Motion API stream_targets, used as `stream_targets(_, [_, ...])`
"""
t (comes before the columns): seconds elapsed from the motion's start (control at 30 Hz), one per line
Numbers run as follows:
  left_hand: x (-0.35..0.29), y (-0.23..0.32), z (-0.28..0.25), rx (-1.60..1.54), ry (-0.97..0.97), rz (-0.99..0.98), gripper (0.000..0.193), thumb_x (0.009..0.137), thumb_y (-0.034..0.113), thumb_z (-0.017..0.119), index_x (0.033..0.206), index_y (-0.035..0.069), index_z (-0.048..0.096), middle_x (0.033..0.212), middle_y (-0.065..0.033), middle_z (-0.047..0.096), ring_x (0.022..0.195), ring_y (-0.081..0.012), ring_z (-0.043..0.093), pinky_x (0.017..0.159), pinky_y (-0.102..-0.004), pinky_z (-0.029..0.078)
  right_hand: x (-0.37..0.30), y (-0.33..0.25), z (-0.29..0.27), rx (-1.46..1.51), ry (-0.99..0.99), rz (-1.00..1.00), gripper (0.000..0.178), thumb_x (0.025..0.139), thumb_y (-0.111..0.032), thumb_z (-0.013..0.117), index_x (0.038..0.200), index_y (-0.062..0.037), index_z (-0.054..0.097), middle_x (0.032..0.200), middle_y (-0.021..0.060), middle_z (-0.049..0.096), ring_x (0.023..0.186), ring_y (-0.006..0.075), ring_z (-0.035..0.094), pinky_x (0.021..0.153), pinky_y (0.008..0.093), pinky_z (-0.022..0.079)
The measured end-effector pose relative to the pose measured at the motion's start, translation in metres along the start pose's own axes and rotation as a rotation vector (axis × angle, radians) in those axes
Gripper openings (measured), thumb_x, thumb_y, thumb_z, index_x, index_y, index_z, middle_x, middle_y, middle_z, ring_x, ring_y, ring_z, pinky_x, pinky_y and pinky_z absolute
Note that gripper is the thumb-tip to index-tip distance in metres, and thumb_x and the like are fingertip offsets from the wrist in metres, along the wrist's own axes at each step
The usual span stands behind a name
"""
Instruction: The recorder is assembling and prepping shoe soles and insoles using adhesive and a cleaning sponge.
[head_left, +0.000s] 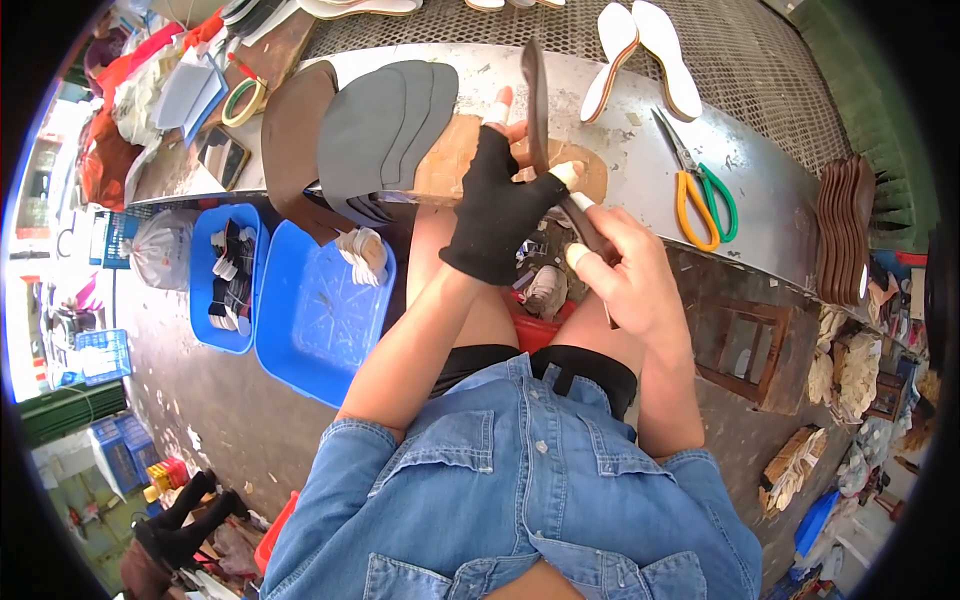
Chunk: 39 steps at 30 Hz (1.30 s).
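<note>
A dark brown shoe sole point(536, 105), seen nearly edge-on, stands upright and slightly tilted between my two hands above the bench edge. My left hand point(497, 205), in a black fingerless glove, grips its middle, thumb on one side and fingers on the other. The bare right hand point(632, 265) pinches the lower part between thumb and fingers. White tape wraps several fingertips. Beneath the sole lies a tan, worn board point(590, 168) on the bench. Left of it, grey curved sheets point(375, 130) overlap in a stack, beside larger brown sheets point(290, 150).
Scissors point(700, 190) with orange and green handles lie on the metal bench point(775, 205). White soles point(665, 60) rest behind them; brown soles point(843, 230) are stacked at the right end. Blue bins point(325, 320) stand at lower left, a wooden stool point(750, 345) at right.
</note>
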<state>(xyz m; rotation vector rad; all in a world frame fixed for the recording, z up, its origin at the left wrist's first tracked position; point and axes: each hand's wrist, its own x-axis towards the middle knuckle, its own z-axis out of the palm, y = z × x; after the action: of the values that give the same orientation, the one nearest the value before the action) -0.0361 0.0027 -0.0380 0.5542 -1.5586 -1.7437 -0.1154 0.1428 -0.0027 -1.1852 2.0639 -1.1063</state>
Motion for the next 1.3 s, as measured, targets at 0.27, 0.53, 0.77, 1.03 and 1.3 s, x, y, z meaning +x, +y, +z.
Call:
stream_targets(0.27, [0.022,0.003,-0.015,-0.006,0.158,-0.014,0.041,0.089,0.029,0.059,0.117,0.001,0.047,0.097,-0.0077,0.058,0.077,-0.0102,0.058,0.065,-0.0219,0.046,-0.009,-0.005,-0.011,0.038,0.038,0.020,0.046,0.075,-0.019,0.062,0.116,0.0017,0.056,0.077,0.0125,0.051,0.069,0.0222,0.053,0.064,0.0315,0.042])
stream_targets(0.53, [-0.010,0.000,-0.060,0.034,0.069,-0.226,0.020,0.091,0.016,0.052,0.103,0.001,0.058,0.086,-0.0035,0.061,0.073,-0.0091,0.059,0.063,-0.0205,0.047,0.026,0.094,-0.106,-0.464,0.649,0.123,0.042,0.073,-0.023,0.067,0.109,-0.0019,0.060,0.088,0.0173,0.062,0.083,0.0279,0.061,0.077,0.0365,0.047])
stream_targets(0.77, [0.021,-0.001,-0.129,0.792,0.288,0.078,0.017,0.077,0.014,0.065,0.091,0.005,0.062,0.082,-0.0071,0.062,0.066,-0.0166,0.058,0.061,-0.0302,0.046,-0.011,0.231,-0.227,-1.209,0.847,0.537,0.060,0.073,-0.057,0.062,0.117,-0.0167,0.059,0.097,0.0230,0.059,0.091,0.0390,0.056,0.078,0.0477,0.047])
stream_targets(1.03, [0.098,0.007,-0.232,1.529,0.426,-0.199,0.038,0.067,0.035,0.072,0.092,0.009,0.063,0.089,-0.0171,0.063,0.085,-0.0311,0.062,0.076,-0.0405,0.048,0.024,0.148,-0.135,-0.787,0.790,-0.053,0.029,0.079,-0.019,0.065,0.105,-0.0070,0.062,0.105,0.0145,0.057,0.103,0.0295,0.051,0.090,0.0396,0.039])
stream_targets(1.3, [0.036,0.107,-0.170,0.184,0.017,-0.122,0.036,0.082,0.011,0.060,0.116,-0.001,0.054,0.102,-0.0055,0.060,0.095,-0.0124,0.055,0.083,-0.0253,0.043,0.047,0.069,-0.042,-0.125,0.411,-0.170,0.022,0.082,-0.007,0.060,0.102,0.0018,0.061,0.103,0.0097,0.056,0.091,0.0169,0.057,0.075,0.0273,0.048])
